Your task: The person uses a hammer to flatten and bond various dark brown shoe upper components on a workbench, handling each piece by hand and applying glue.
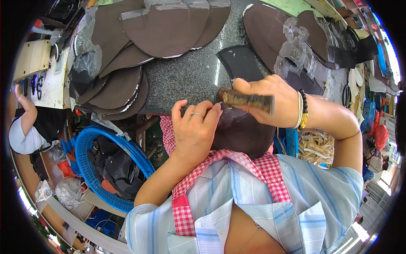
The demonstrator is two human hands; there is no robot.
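Observation:
My right hand (270, 97) is closed around a tool with a thick, worn brown handle (249, 100); its working end is hidden, so I cannot tell its kind. Under it, a dark brown rounded panel (245, 135) hangs over the near table edge toward my lap, with a greyish smeared patch near its top. My left hand (196, 131), with a ring on one finger, pinches that panel's upper left edge with thumb and index. Just beyond my hands lies a black curved piece (240, 63) on the speckled stone tabletop (186, 80).
Stacks of brown panels with grey smeared edges lie at the back left (169, 29) and back right (268, 29). A blue plastic basket (89, 139) of black pieces stands at lower left. Pale strips (315, 148) fill a container at right. Another person's arm (27, 110) shows far left.

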